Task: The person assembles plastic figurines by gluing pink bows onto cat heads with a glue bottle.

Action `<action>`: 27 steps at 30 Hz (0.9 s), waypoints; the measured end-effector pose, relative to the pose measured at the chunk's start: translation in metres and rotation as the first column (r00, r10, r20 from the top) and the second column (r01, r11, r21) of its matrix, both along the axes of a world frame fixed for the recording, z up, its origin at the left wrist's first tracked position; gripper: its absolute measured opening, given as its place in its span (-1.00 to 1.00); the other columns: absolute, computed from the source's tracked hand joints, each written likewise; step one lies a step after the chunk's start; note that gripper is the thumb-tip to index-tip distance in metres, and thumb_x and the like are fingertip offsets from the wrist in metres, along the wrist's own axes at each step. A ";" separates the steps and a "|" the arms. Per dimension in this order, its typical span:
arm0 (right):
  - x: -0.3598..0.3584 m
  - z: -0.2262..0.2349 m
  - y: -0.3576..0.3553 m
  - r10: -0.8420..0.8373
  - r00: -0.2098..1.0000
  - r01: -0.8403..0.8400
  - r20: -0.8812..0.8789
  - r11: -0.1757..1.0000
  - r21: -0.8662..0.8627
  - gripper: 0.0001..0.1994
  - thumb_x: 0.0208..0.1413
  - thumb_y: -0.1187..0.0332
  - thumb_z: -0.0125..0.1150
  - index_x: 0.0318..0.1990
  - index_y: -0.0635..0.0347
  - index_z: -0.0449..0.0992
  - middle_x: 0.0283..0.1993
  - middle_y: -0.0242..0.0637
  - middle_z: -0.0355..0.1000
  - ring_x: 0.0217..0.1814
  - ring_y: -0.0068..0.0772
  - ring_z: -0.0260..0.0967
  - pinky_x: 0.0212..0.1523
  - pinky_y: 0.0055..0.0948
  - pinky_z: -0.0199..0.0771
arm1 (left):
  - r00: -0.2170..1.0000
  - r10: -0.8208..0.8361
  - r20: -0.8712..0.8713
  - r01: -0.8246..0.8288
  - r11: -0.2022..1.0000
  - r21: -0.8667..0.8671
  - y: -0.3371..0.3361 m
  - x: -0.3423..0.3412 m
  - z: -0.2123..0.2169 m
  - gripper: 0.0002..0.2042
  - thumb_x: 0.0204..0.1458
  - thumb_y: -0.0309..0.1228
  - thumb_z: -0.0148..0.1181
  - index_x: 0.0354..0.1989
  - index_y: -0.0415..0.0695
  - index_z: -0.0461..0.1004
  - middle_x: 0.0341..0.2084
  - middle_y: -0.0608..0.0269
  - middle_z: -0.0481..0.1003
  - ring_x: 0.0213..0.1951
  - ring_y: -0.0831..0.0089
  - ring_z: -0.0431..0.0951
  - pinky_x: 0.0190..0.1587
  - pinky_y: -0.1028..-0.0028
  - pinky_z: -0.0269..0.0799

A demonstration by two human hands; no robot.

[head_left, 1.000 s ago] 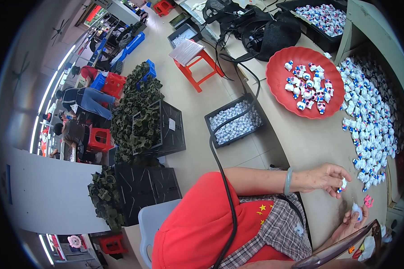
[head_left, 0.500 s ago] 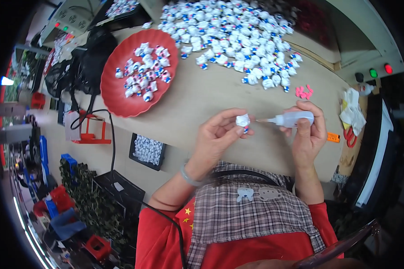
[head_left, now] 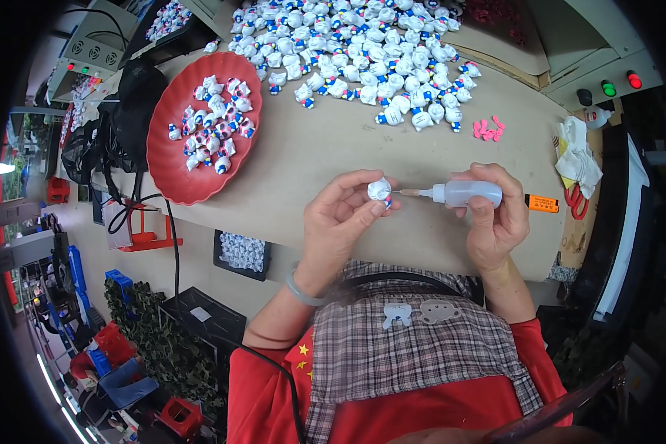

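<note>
My left hand pinches a small white figurine with blue and red marks, held just above the table's near edge. My right hand grips a small clear squeeze bottle lying sideways, its thin nozzle tip touching the figurine. A large heap of the same white figurines lies on the tan table at the far side. A round red tray to the left carries several more figurines.
Tiny pink pieces lie right of the heap. An orange marker, red scissors and a crumpled white cloth sit at the right. A black bag lies left of the tray. Bins and crates stand on the floor below.
The view swung from the floor and the table's side to face the table squarely. Both hands have risen slightly with the figurine and bottle, nozzle still at the figurine.
</note>
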State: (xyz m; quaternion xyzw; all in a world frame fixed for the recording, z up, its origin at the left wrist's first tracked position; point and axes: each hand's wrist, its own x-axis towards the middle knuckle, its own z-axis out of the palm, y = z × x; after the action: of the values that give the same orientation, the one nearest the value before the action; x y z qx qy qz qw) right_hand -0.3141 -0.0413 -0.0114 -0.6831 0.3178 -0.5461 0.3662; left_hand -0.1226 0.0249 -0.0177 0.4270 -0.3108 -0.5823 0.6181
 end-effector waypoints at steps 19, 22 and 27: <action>0.001 0.003 -0.001 0.004 0.994 -0.007 -0.112 1.000 -0.027 -0.67 0.13 0.29 0.19 -0.09 0.37 0.39 -0.36 -0.10 0.50 -0.37 -0.39 0.51 -0.45 -0.58 0.47 | 0.999 -0.028 0.029 0.028 1.000 0.008 -0.002 0.005 -0.006 -0.69 0.08 -0.59 0.11 0.01 -0.34 0.30 -0.10 -0.05 0.45 -0.12 0.27 0.53 -0.05 0.39 0.48; 0.002 0.003 -0.001 0.003 0.992 -0.007 -0.129 0.999 -0.037 -0.67 0.12 0.29 0.19 -0.09 0.38 0.39 -0.35 -0.09 0.50 -0.36 -0.37 0.51 -0.44 -0.57 0.48 | 0.999 -0.034 0.036 0.033 0.999 0.012 -0.003 0.004 -0.007 -0.69 0.09 -0.60 0.09 0.02 -0.35 0.30 -0.10 -0.06 0.45 -0.12 0.26 0.53 -0.06 0.40 0.48; 0.004 0.000 -0.001 0.000 0.994 -0.004 -0.108 0.999 -0.034 -0.67 0.12 0.28 0.19 -0.09 0.38 0.39 -0.35 -0.10 0.50 -0.36 -0.37 0.51 -0.42 -0.56 0.49 | 1.000 -0.009 0.012 0.008 0.999 0.042 -0.005 0.000 -0.005 -0.68 0.04 -0.60 0.15 -0.01 -0.31 0.35 -0.13 -0.08 0.48 -0.18 0.32 0.57 -0.12 0.46 0.49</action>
State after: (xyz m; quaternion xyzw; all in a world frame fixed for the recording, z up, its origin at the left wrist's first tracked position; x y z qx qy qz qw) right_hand -0.3105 -0.0418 -0.0111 -0.7182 0.3272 -0.5133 0.3371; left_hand -0.1231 0.0202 -0.0229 0.4420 -0.3041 -0.5887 0.6046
